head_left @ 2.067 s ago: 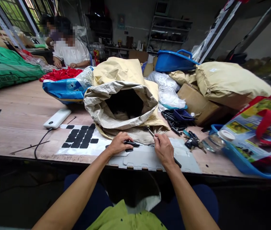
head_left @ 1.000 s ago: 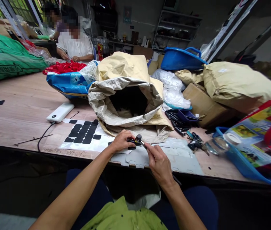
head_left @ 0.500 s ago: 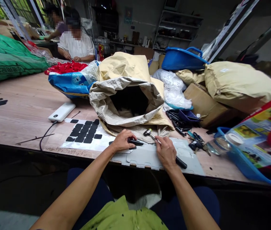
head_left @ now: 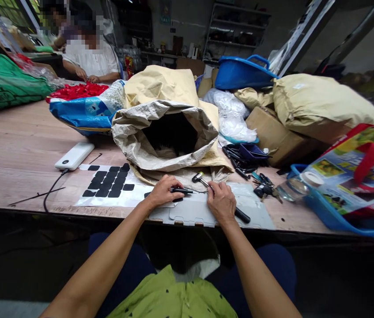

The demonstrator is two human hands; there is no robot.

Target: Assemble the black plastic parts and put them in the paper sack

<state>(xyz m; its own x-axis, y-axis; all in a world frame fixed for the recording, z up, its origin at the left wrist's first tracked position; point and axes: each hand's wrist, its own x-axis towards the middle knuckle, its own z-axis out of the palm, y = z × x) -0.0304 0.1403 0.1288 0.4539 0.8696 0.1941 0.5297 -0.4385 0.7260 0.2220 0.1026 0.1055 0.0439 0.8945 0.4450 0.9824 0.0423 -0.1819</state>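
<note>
My left hand (head_left: 166, 191) is closed on a slim black piece (head_left: 183, 190), which points right toward my other hand. A small hammer (head_left: 198, 177) with a metal head and a black grip runs under my right hand (head_left: 221, 202), whose fingers are closed around its shaft. By the right fingertips a thin dark strip meets the tip of the black piece; its exact shape is too small to make out. Both hands rest over a grey board (head_left: 190, 214) at the table's front edge. Flat black rounded pieces (head_left: 109, 181) lie in rows on a white sheet to the left.
Behind the hands lies an open paper sack (head_left: 123, 132), dark inside. A white power bank (head_left: 74, 156) with a cable is at left. Black tools (head_left: 236, 161), keys (head_left: 266, 190), a bottle (head_left: 292, 190) and a blue basket (head_left: 335, 216) stand right. A co-worker (head_left: 90, 57) sits across.
The view has turned slightly, so the whole scene sits further left. Both hands keep nearly the same place over the board, with the same things in them.
</note>
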